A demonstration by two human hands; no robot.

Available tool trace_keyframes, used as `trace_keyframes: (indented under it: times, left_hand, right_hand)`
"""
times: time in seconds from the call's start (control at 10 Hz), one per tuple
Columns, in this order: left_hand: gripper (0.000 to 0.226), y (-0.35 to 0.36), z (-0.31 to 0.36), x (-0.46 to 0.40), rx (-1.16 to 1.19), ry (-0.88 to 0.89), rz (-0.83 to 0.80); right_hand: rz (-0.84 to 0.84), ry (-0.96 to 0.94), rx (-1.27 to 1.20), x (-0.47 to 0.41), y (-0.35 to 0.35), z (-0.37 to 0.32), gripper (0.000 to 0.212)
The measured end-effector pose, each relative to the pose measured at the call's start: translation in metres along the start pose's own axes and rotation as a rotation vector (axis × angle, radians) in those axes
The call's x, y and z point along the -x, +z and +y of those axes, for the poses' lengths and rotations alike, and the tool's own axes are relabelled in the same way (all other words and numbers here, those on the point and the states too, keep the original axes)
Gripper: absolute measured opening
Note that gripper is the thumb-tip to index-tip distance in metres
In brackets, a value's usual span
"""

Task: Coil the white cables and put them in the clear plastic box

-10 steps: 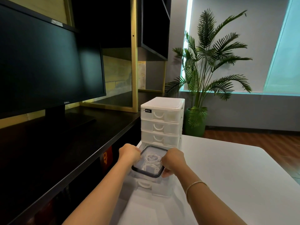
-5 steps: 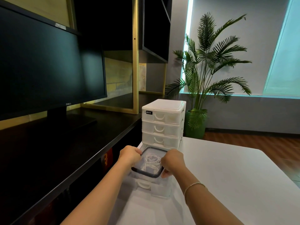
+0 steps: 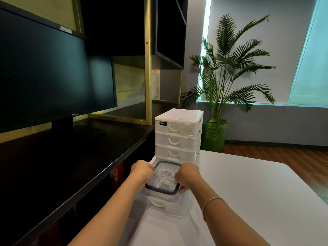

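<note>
A clear plastic box (image 3: 160, 190) with a dark rim sits inside the pulled-out bottom drawer (image 3: 175, 207) of a white drawer unit. Coiled white cables (image 3: 165, 178) lie inside the box. My left hand (image 3: 142, 170) grips the box's left rim, fingers curled over the edge. On the right rim my right hand (image 3: 188, 176) holds on the same way. The box's side walls are hidden by my hands and the drawer.
The white drawer unit (image 3: 178, 134) stands on a white table (image 3: 248, 192), three upper drawers closed. A black desk (image 3: 71, 157) with a Dell monitor (image 3: 53, 77) runs along the left. A potted palm (image 3: 229, 77) stands behind the table.
The box and both hands stay in nearly the same place over the drawer; the view has shifted slightly. No grip has changed.
</note>
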State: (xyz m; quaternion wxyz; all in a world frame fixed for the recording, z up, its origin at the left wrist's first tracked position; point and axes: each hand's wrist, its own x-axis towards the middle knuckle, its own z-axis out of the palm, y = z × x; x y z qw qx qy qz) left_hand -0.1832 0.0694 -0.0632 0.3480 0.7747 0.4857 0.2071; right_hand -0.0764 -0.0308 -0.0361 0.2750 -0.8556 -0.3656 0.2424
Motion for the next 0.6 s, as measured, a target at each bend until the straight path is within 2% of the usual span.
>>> trace_keyframes:
  times: [0.3,0.4,0.5,0.6]
  left_hand:
    - [0.031,0.001,0.001,-0.003,-0.051,-0.007,0.015]
    - [0.032,0.001,0.003,-0.005,-0.13,0.002,-0.015]
    - [0.029,0.006,0.005,-0.007,-0.176,-0.01,0.0]
    - [0.026,0.007,0.013,-0.004,-0.169,-0.032,0.043]
  right_hand:
    - [0.013,-0.03,0.083,-0.001,0.002,0.002,0.031]
    - [0.019,-0.048,0.093,0.0,0.002,0.002,0.023]
    - [0.053,-0.044,0.048,-0.002,0.002,0.003,0.007]
    - [0.138,-0.025,0.005,0.0,-0.007,0.004,0.009]
